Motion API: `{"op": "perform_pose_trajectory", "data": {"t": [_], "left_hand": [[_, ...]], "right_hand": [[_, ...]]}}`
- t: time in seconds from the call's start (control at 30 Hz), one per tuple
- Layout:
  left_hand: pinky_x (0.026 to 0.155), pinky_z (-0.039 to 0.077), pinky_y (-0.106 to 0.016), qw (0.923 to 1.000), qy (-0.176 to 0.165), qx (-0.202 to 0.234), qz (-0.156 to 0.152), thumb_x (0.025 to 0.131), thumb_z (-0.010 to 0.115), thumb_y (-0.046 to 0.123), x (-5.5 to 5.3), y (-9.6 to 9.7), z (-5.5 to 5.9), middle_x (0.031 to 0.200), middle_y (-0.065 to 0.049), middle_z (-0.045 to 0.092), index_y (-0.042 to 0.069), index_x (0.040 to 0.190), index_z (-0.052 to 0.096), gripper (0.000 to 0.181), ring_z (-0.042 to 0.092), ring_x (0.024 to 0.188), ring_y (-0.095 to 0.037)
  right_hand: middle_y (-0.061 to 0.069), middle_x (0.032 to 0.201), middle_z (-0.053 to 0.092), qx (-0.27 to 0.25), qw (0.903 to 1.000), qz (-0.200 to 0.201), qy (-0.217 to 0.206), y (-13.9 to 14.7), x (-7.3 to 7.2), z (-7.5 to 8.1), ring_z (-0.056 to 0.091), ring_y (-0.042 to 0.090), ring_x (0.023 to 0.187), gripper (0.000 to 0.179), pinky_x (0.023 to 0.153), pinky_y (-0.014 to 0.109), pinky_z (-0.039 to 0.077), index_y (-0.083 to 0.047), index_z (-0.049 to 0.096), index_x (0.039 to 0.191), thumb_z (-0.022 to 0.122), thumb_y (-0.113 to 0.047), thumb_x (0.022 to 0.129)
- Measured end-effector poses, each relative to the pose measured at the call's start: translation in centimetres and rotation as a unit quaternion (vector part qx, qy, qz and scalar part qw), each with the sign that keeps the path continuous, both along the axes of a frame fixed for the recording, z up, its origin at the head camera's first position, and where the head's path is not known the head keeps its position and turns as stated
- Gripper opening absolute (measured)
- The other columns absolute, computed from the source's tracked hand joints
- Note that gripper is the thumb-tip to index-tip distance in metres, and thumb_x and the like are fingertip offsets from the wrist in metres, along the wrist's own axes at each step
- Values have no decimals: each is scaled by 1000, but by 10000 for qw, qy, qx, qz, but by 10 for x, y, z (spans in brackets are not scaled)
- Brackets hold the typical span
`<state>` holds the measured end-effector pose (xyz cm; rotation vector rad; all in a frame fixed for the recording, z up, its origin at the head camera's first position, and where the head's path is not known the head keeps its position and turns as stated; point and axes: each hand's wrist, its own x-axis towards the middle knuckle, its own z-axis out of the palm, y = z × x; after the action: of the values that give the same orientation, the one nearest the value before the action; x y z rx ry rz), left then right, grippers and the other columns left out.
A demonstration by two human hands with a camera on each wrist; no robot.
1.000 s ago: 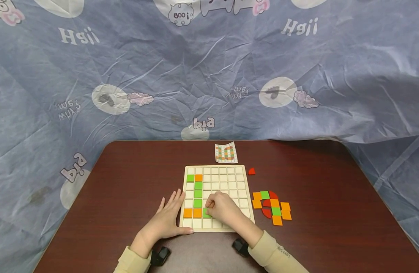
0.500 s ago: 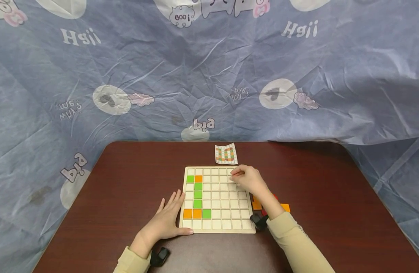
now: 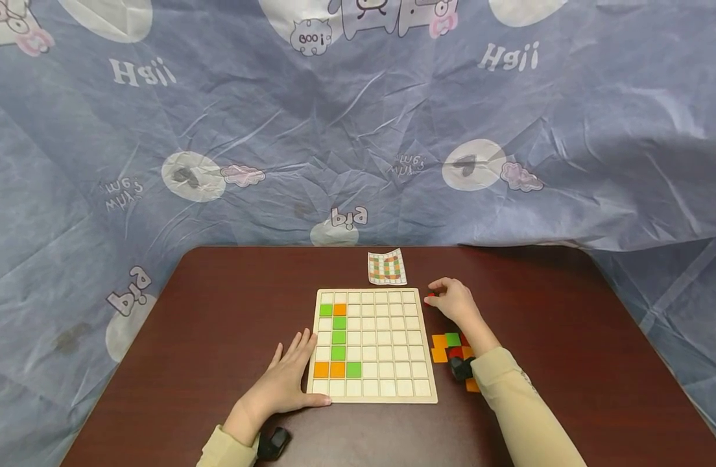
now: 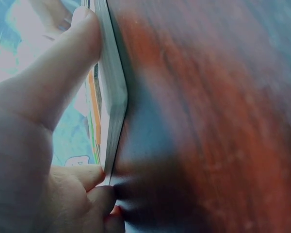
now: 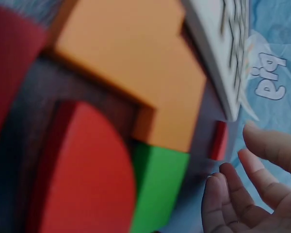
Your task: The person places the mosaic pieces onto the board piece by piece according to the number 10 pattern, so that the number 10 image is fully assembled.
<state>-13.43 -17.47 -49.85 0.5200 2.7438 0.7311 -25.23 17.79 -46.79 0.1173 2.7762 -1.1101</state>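
Note:
A pale wooden grid board (image 3: 386,337) lies on the table, with several green and orange square tiles in its left-hand cells. My left hand (image 3: 283,383) rests against the board's left edge, fingers straight, its thumb along the near edge by the corner. In the left wrist view, the thumb (image 4: 63,68) and fingertips touch the board's side. Beyond the board's right edge, my right hand (image 3: 456,303) is at a small red piece (image 3: 432,295), mostly hidden by the fingers. In the right wrist view, the fingers are spread and apart from that red piece (image 5: 219,141).
A small printed card (image 3: 387,267) with a coloured grid pattern lies behind the board. To the board's right is a loose group of orange (image 3: 439,355), green (image 3: 453,339) and red pieces, partly hidden under my right forearm. A patterned cloth (image 3: 358,130) hangs behind the table.
My right hand has moved from the board's lower middle, up across it, to the red piece on the right. A green tile it was touching lies in its cell. The left hand has stayed put.

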Motion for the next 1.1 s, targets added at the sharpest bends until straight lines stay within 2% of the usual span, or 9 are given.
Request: {"op": "perform_pose_trajectory", "data": {"t": [0.13,0.3,0.43,0.63,0.8,0.93,1.1], "left_hand": [[118,11,-65,10000,47,-31,-7,70,81,61,1,0,-2,164,-19,15,3,157,20,120,12,153,-35],[118,11,-65,9999,90,-47,-22,70,81,60,1,0,-3,164,-19,16,3,157,21,120,13,153,-36],[118,11,-65,10000,70,-37,-26,70,81,60,1,0,-4,164,-19,15,3,157,21,120,13,153,-36],[118,11,-65,9999,98,-32,-14,70,82,59,1,0,-3,164,-19,16,3,157,21,120,13,153,-36],[118,12,-65,9999,124,-34,-4,70,82,58,1,1,-1,163,-20,17,2,157,21,119,14,152,-36],[119,12,-65,9999,110,-31,-2,71,82,58,1,0,0,164,-19,16,2,156,21,119,14,153,-36],[119,10,-64,10000,34,1,9,71,81,58,1,0,0,164,-18,14,3,157,20,119,13,153,-35]], "right_hand": [[25,126,53,-2,10000,48,38,1,-3,-8,54,37,107,37,92,49,49,3,62,123,70,-12,91],[22,115,55,60,9998,-28,161,1,-6,-13,54,33,97,29,87,45,49,2,66,112,73,-9,87],[19,109,58,134,9998,-53,139,1,-7,-13,56,30,91,23,83,43,50,1,68,106,75,-9,86],[14,96,64,127,9999,-101,-37,3,-5,-9,58,27,85,25,77,38,49,0,66,102,77,-13,84],[13,93,68,-203,9995,-77,-218,9,-5,-6,63,21,79,25,71,32,51,1,66,103,77,-12,85],[10,91,71,-621,9972,-279,-300,12,-4,-2,66,17,78,27,72,30,52,0,65,107,75,-15,87],[10,92,73,-988,9945,-301,-190,2,-2,8,67,23,80,27,77,34,55,-1,66,108,74,-18,89]]}}
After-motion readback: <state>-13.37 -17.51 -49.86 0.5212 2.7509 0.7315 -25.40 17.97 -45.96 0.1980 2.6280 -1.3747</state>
